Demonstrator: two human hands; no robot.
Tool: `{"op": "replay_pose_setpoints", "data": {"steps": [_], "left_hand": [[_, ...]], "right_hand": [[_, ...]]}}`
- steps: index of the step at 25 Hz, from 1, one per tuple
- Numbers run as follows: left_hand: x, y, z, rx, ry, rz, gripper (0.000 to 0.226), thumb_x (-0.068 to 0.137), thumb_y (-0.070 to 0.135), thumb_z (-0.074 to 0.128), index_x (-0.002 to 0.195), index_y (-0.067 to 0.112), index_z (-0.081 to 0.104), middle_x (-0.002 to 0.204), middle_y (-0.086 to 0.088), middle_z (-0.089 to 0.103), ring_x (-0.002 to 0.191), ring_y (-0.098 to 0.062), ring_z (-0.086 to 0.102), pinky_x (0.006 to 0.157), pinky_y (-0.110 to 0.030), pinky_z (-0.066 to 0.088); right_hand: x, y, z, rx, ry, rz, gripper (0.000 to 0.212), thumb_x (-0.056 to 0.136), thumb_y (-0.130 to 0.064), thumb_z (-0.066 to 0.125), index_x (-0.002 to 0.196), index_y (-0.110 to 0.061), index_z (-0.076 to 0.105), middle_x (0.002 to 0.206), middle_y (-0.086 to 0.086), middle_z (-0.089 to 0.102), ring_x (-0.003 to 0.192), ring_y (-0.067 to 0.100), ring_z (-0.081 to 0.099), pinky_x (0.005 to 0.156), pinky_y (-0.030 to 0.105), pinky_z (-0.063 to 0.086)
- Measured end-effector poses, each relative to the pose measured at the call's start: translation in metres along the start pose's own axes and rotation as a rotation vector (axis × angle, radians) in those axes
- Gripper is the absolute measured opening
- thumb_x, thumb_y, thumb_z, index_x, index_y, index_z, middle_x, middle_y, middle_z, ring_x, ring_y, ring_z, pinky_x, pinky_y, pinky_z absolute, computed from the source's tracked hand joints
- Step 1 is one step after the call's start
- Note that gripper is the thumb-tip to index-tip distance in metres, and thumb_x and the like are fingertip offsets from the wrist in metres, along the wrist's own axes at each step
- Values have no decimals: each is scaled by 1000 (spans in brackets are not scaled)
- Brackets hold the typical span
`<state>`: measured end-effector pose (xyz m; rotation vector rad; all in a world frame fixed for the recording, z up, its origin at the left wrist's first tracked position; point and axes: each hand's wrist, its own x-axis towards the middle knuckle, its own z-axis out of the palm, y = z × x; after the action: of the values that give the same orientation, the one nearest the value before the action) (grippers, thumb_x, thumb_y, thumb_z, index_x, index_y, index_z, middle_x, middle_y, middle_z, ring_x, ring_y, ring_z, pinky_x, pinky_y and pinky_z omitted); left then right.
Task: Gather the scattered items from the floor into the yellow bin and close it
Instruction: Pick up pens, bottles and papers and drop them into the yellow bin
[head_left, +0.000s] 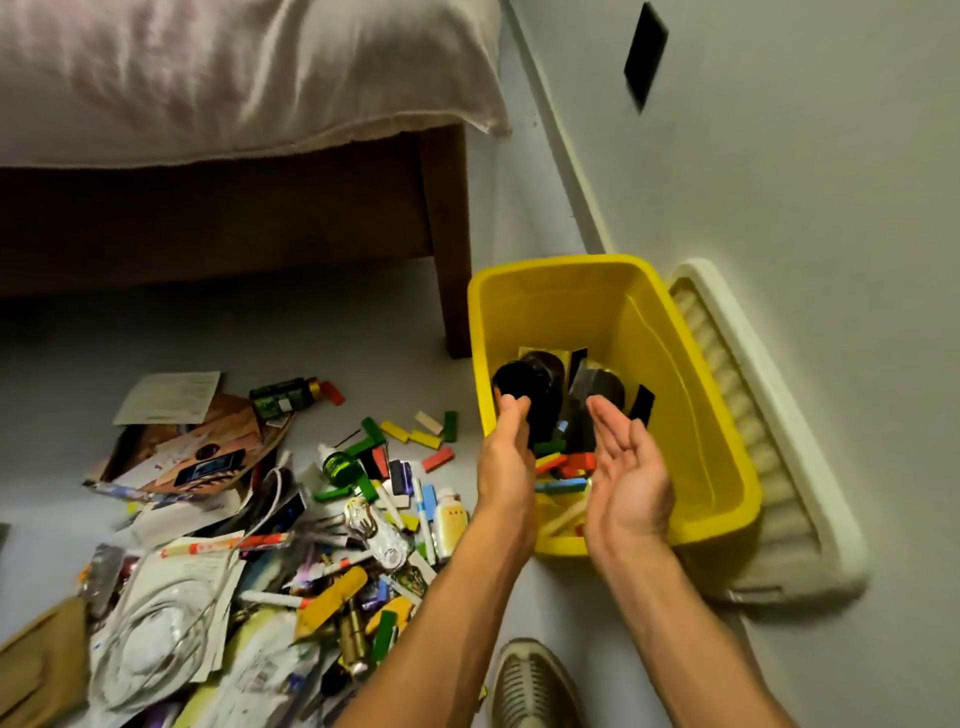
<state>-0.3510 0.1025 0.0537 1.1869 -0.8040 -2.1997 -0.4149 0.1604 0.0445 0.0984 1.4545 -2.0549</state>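
The yellow bin (701, 395) stands open on the floor by the wall, holding black objects and coloured blocks (563, 467). Both hands hover over its near end. My left hand (506, 457) is edge-on with fingers loosely curled, and nothing is visibly held in it. My right hand (626, 467) faces palm up, fingers apart and empty. The bin's white lid (769, 431) leans against the wall behind the bin. A heap of scattered items (270, 519) covers the floor to the left: papers, markers, bottles, coloured blocks.
A bed with a pink cover (234, 78) and a brown wooden leg (447, 234) stands behind the heap. A grey shoe (530, 686) is at the bottom edge. A black plate (645, 54) is on the wall at right.
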Motion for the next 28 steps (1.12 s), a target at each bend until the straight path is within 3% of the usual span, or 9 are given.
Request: {"op": "replay_pose_setpoints", "data": {"steps": [2, 5, 9, 11, 14, 18, 22, 25, 28], "left_hand": [[-11, 4, -13, -8, 24, 125, 50, 103, 46, 33, 138, 15, 52, 139, 4, 56, 130, -8, 49, 110, -28, 36], [-23, 19, -53, -107, 171, 249, 35, 103, 37, 39, 117, 18, 65, 114, 3, 72, 108, -9, 66, 92, -24, 52], [-24, 19, -136, 87, 458, 139, 20, 100, 24, 51, 105, 19, 69, 105, -4, 73, 102, -21, 68, 90, -37, 53], [-17, 13, -182, 288, 516, 78, 20, 99, 21, 53, 114, 24, 65, 114, 0, 69, 100, -14, 64, 82, -28, 52], [4, 13, -238, 652, 516, 77, 32, 98, 14, 53, 127, 25, 60, 126, 1, 64, 88, -2, 60, 69, -14, 46], [45, 13, -281, 1214, 424, 188, 46, 90, 2, 54, 133, 20, 55, 130, -1, 60, 110, -20, 61, 96, -39, 51], [73, 10, -295, 1511, 365, 135, 33, 87, -2, 59, 114, 16, 61, 110, -5, 61, 96, -25, 62, 80, -37, 54], [78, 6, -296, 1560, 368, 139, 23, 91, 9, 62, 114, 15, 61, 110, -4, 57, 92, -24, 60, 77, -35, 52], [74, 8, -290, 1382, 399, 209, 21, 97, 28, 52, 114, 18, 54, 109, 2, 50, 88, -15, 53, 74, -30, 48]], "right_hand": [[-9, 7, 7, -53, -84, -43, 46, 105, -25, 26, 128, -8, 60, 132, 4, 62, 127, 7, 52, 107, 24, 33], [-35, 25, 33, -113, -260, -73, 42, 104, -20, 28, 127, -11, 62, 128, -1, 65, 124, 5, 55, 101, 20, 43], [-63, 76, 64, -310, -397, 12, 32, 101, -23, 40, 112, -15, 69, 109, -1, 73, 102, 13, 69, 85, 25, 56], [-59, 108, 74, -505, -396, 89, 27, 101, -19, 44, 101, -18, 71, 102, 4, 74, 90, 19, 72, 71, 27, 58], [-38, 155, 77, -841, -433, 130, 27, 97, -9, 50, 91, -26, 70, 99, 4, 73, 81, 18, 69, 64, 28, 54], [-13, 208, 75, -1261, -570, -70, 24, 93, -6, 57, 98, -26, 69, 100, -6, 69, 82, 9, 64, 65, 17, 47], [3, 231, 77, -1636, -788, -324, 29, 91, -9, 56, 117, -16, 66, 112, 2, 62, 101, 22, 55, 83, 32, 47], [6, 235, 81, -1804, -843, -424, 23, 93, -20, 56, 115, -20, 61, 110, 1, 63, 99, 23, 52, 82, 34, 43], [9, 235, 86, -1843, -907, -454, 21, 92, -18, 55, 113, -19, 57, 108, 4, 65, 99, 25, 53, 79, 35, 42]]}}
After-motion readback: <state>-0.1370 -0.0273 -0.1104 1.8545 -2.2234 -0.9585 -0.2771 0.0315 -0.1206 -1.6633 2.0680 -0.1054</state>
